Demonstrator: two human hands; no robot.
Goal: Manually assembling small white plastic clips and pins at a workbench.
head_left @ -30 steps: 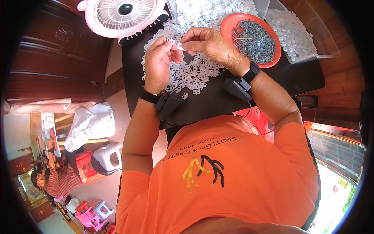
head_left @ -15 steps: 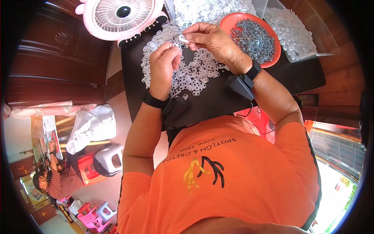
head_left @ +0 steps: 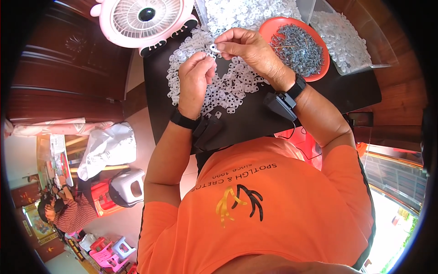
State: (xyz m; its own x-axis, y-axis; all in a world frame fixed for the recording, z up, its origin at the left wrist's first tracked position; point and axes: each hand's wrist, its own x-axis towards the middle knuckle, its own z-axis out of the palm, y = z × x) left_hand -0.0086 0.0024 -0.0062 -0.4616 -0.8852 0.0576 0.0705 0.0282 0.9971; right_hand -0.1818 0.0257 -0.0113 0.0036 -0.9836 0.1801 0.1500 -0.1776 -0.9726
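Observation:
Between the thumb and finger of my right hand (head_left: 251, 49) is a small white plastic piece with a hole (head_left: 214, 47). My left hand (head_left: 195, 75) is close below and beside it, fingers pinched on another small white piece (head_left: 211, 55), which they mostly hide. Both hands hover over a spread heap of similar flat white pieces with holes (head_left: 228, 93) on the dark table (head_left: 255, 116). Right of my right hand, an orange-red plate (head_left: 325, 55) carries a pile of small grey, nail-like parts (head_left: 296, 50).
White pieces fill a clear bin (head_left: 360, 69) at the far right and another container (head_left: 200, 10) at the back. A pink fan (head_left: 148, 43) stands at the back left. On the left are a white bag (head_left: 109, 148), stools (head_left: 130, 187) and another person (head_left: 73, 214).
My left hand has shifted slightly up and right, closer to the right one. The piece in my right hand has turned, so its hole shows more. The other person's arm has moved.

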